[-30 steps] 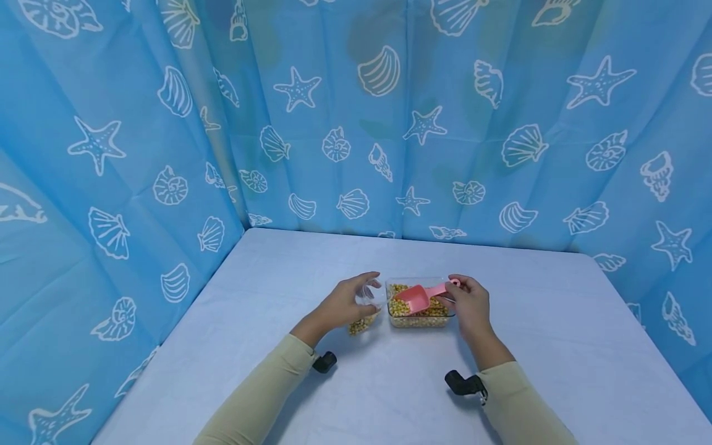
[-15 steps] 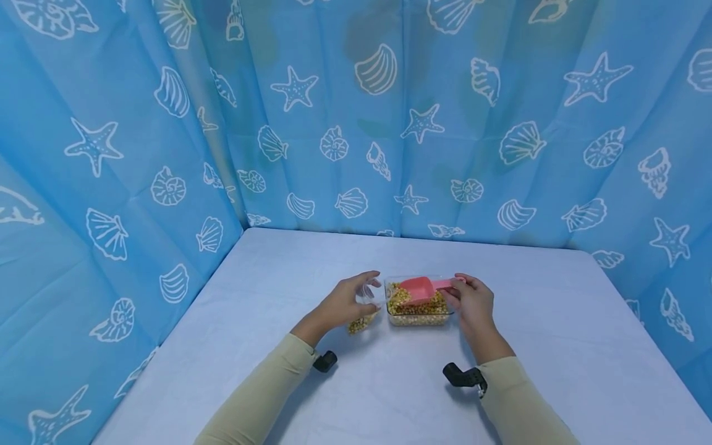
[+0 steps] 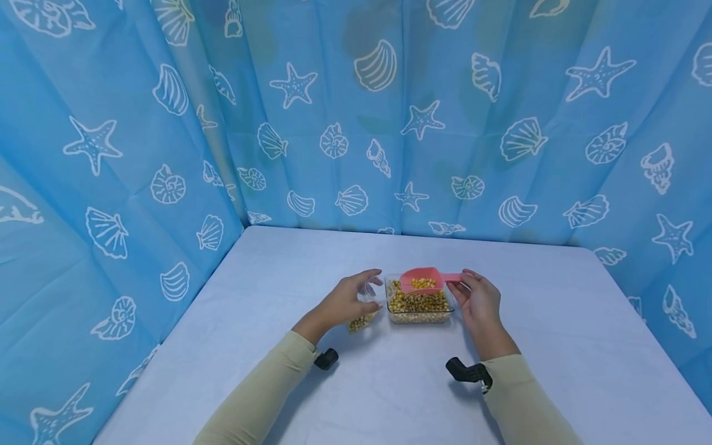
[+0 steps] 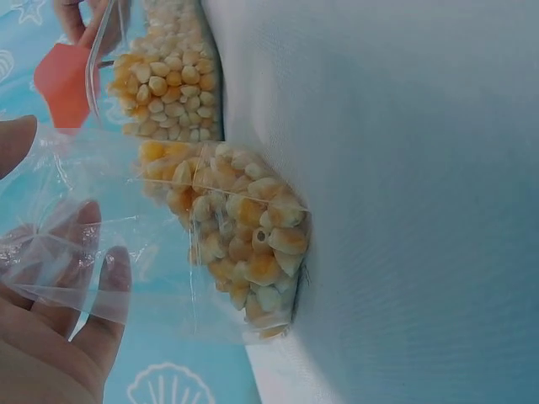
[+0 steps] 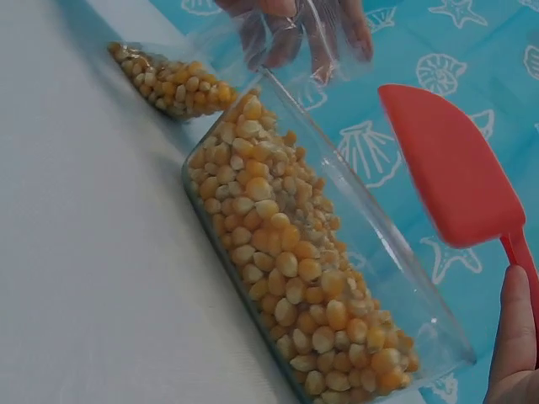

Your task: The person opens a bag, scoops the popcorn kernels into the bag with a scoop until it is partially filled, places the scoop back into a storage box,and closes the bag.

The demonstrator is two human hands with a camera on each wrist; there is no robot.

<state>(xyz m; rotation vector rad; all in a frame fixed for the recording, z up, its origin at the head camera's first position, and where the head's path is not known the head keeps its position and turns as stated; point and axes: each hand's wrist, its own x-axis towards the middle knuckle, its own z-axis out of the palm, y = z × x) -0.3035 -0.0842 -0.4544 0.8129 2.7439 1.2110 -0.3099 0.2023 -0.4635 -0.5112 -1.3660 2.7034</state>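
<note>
My left hand (image 3: 342, 303) holds a clear plastic bag (image 4: 160, 252) at its mouth, thumb and fingers spread apart around the film. Corn kernels (image 4: 240, 227) fill the bag's bottom, which rests on the table. Right beside it stands a clear rectangular container (image 5: 383, 223) holding many more kernels. My right hand (image 3: 481, 306) pinches the handle of a pink scoop (image 3: 436, 275) above the container. Some kernels lie in the scoop's bowl, seen in the head view; the right wrist view shows only its underside.
A white-covered table (image 3: 400, 383) lies under everything. Behind and to the left hangs a blue curtain (image 3: 334, 99) with shell and starfish prints. Black wrist mounts (image 3: 467, 371) stick out from both sleeves.
The scoop has risen out of the kernels and levelled, now with corn in its bowl. My right hand has moved slightly right; the left hand and bag stay nearly still.
</note>
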